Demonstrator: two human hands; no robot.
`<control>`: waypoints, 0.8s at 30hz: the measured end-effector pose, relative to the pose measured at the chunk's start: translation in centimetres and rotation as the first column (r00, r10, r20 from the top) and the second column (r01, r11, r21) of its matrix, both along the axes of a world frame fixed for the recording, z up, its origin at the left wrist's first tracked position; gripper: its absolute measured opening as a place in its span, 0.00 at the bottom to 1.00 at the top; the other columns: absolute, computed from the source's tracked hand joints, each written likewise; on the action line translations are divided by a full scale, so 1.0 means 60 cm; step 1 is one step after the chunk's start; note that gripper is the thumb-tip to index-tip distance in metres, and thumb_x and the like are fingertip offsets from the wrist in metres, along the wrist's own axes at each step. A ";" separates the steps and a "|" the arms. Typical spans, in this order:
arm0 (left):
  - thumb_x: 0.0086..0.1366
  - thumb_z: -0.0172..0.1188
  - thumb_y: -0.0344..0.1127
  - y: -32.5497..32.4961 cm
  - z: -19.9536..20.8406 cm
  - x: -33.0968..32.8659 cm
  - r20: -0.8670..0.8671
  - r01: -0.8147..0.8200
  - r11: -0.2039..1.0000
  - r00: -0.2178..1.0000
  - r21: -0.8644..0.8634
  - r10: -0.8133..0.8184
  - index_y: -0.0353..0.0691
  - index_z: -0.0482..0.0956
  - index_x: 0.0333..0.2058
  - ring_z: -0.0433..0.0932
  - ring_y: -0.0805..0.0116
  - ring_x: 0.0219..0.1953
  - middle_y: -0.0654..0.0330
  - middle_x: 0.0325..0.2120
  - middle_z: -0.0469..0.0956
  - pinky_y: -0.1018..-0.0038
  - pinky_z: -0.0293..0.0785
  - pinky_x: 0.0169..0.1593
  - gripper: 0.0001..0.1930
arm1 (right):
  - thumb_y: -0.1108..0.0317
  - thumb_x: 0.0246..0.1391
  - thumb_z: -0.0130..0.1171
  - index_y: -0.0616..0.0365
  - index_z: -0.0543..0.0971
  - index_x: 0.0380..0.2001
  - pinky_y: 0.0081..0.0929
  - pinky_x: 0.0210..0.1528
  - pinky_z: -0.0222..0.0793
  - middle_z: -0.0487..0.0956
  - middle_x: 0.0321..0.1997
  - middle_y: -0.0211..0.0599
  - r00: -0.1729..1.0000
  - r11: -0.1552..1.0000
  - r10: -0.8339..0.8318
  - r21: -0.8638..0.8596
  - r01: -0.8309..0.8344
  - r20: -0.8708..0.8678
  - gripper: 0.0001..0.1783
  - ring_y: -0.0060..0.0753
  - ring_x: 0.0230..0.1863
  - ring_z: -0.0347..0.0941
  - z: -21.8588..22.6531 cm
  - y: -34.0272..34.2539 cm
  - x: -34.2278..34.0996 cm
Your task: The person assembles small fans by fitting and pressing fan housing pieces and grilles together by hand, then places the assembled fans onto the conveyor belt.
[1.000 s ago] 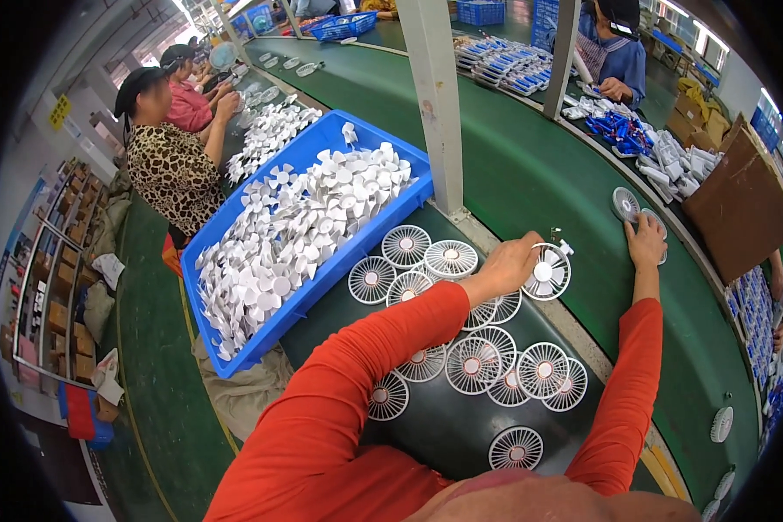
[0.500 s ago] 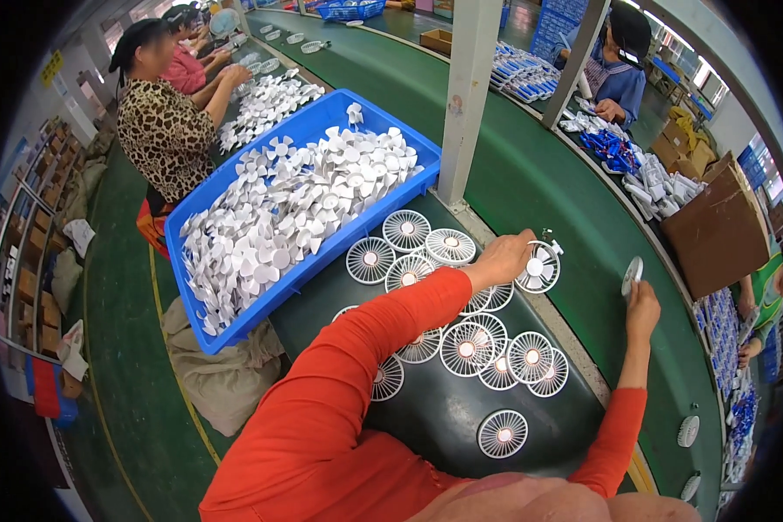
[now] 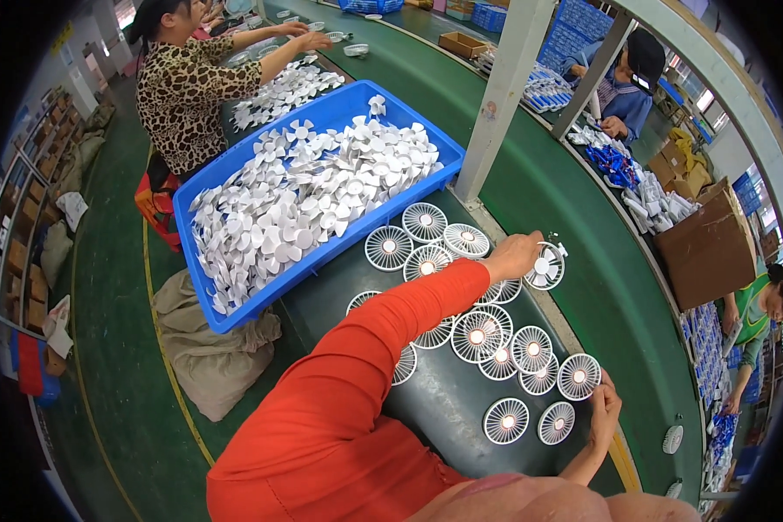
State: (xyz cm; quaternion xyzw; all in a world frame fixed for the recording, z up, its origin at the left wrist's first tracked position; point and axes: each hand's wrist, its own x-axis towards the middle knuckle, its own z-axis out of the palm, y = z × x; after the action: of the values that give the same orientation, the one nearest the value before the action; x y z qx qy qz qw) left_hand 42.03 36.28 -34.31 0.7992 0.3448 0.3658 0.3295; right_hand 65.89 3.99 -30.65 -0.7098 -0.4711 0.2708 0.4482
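- My right hand [image 3: 606,407] has come back from over the green belt [image 3: 618,331] to the dark table [image 3: 444,391], gripping a round white cover [image 3: 578,377] by its edge
- A second cover [image 3: 556,422] now lies just beside it, nearer me
- My left hand [image 3: 513,257] stays closed on the rim of a white fan [image 3: 545,266] at the belt's near edge
- More covers [image 3: 476,336] overlap between my hands

Floor [image 3: 117,365]: green, yellow-lined, eight o'clock
Shelves [image 3: 28,248]: nine o'clock
Post [image 3: 505,96]: grey, one o'clock
Window [image 3: 705,99]: two o'clock, probably
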 end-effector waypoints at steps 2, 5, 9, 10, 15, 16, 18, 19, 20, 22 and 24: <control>0.66 0.47 0.36 0.002 -0.001 0.001 -0.003 0.005 1.000 1.000 0.010 -0.005 0.35 0.71 0.38 0.76 0.39 0.35 0.40 0.27 0.78 0.49 0.70 0.40 0.10 | 0.69 0.59 0.53 0.67 0.78 0.30 0.13 0.36 0.63 0.75 0.55 0.43 1.000 0.996 -0.014 0.084 0.015 -0.010 0.10 0.17 0.37 0.71 0.017 -0.005 -0.020; 0.65 0.48 0.37 0.001 0.003 0.005 -0.009 -0.004 1.000 1.000 0.018 0.004 0.33 0.74 0.35 0.77 0.40 0.36 0.39 0.28 0.78 0.50 0.70 0.42 0.12 | 0.68 0.60 0.54 0.62 0.75 0.29 0.17 0.35 0.71 0.79 0.36 0.33 0.934 0.990 -0.047 0.107 0.090 -0.353 0.08 0.20 0.33 0.75 0.034 -0.015 -0.010; 0.65 0.49 0.39 0.009 -0.009 -0.006 0.014 0.003 1.000 1.000 -0.001 -0.003 0.34 0.76 0.34 0.77 0.41 0.38 0.41 0.32 0.78 0.52 0.71 0.42 0.13 | 0.68 0.59 0.55 0.62 0.72 0.36 0.23 0.28 0.82 0.78 0.33 0.35 0.810 0.945 0.017 0.275 0.180 -0.586 0.08 0.25 0.27 0.77 0.076 0.051 -0.093; 0.65 0.51 0.40 0.016 -0.015 -0.011 0.053 0.017 1.000 0.998 0.011 -0.017 0.34 0.75 0.36 0.77 0.42 0.37 0.42 0.31 0.78 0.53 0.71 0.41 0.13 | 0.68 0.59 0.55 0.63 0.73 0.37 0.22 0.28 0.81 0.79 0.33 0.35 0.803 0.934 0.033 0.304 0.186 -0.595 0.08 0.25 0.27 0.77 0.082 0.066 -0.108; 0.63 0.56 0.41 -0.017 0.031 0.006 0.320 -0.004 0.994 0.947 -0.113 0.040 0.33 0.75 0.39 0.78 0.47 0.40 0.45 0.36 0.79 0.60 0.72 0.45 0.15 | 0.68 0.55 0.59 0.60 0.71 0.47 0.21 0.38 0.76 0.78 0.41 0.34 0.825 0.884 0.125 0.439 0.160 -0.551 0.18 0.24 0.38 0.77 0.099 0.099 -0.143; 0.62 0.57 0.40 -0.036 0.054 0.010 0.308 0.042 0.983 0.951 -0.178 0.015 0.32 0.75 0.42 0.79 0.56 0.40 0.49 0.37 0.80 0.66 0.73 0.45 0.16 | 0.69 0.55 0.59 0.61 0.70 0.49 0.21 0.39 0.76 0.78 0.42 0.34 0.831 0.868 0.121 0.464 0.178 -0.543 0.18 0.24 0.38 0.77 0.105 0.103 -0.153; 0.64 0.56 0.37 -0.088 0.088 0.011 0.498 0.252 0.914 0.865 -0.319 -0.064 0.32 0.76 0.44 0.78 0.69 0.40 0.55 0.38 0.80 0.73 0.73 0.44 0.16 | 0.75 0.56 0.57 0.63 0.69 0.53 0.22 0.42 0.75 0.78 0.44 0.37 0.846 0.833 0.077 0.501 0.236 -0.527 0.20 0.25 0.41 0.77 0.116 0.114 -0.176; 0.66 0.54 0.35 -0.106 0.085 0.006 0.579 0.331 0.869 0.813 -0.368 -0.064 0.31 0.76 0.46 0.76 0.76 0.40 0.59 0.38 0.80 0.77 0.72 0.44 0.15 | 0.77 0.57 0.56 0.64 0.69 0.53 0.22 0.42 0.76 0.78 0.45 0.37 0.849 0.829 0.086 0.510 0.230 -0.522 0.20 0.25 0.41 0.77 0.122 0.125 -0.194; 0.68 0.53 0.35 -0.129 0.087 0.007 0.637 0.397 0.821 0.769 -0.411 -0.053 0.31 0.76 0.45 0.76 0.77 0.40 0.60 0.38 0.80 0.78 0.72 0.43 0.14 | 0.78 0.58 0.55 0.64 0.68 0.54 0.21 0.43 0.75 0.78 0.45 0.39 0.876 0.815 0.088 0.540 0.210 -0.474 0.20 0.25 0.41 0.77 0.123 0.130 -0.203; 0.69 0.51 0.35 -0.172 0.095 0.000 0.754 0.618 0.606 0.655 -0.501 -0.045 0.32 0.73 0.48 0.77 0.76 0.42 0.59 0.41 0.78 0.79 0.74 0.45 0.14 | 0.77 0.58 0.54 0.65 0.68 0.53 0.21 0.43 0.75 0.78 0.45 0.40 0.905 0.811 0.028 0.539 0.227 -0.424 0.20 0.25 0.41 0.77 0.122 0.139 -0.217; 0.69 0.51 0.35 -0.197 0.096 -0.001 0.770 0.673 0.477 0.639 -0.565 0.011 0.34 0.71 0.50 0.78 0.73 0.43 0.58 0.44 0.77 0.76 0.76 0.46 0.14 | 0.79 0.56 0.54 0.64 0.70 0.53 0.19 0.41 0.72 0.78 0.43 0.36 0.962 0.858 -0.112 0.465 0.220 -0.248 0.20 0.20 0.40 0.74 0.111 0.144 -0.229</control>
State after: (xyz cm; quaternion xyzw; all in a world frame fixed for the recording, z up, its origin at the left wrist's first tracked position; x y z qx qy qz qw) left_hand 41.96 24.43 -28.57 0.4066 0.1463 0.3477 0.8321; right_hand 52.14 12.61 -24.01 -0.5788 -0.4103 0.1776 0.6820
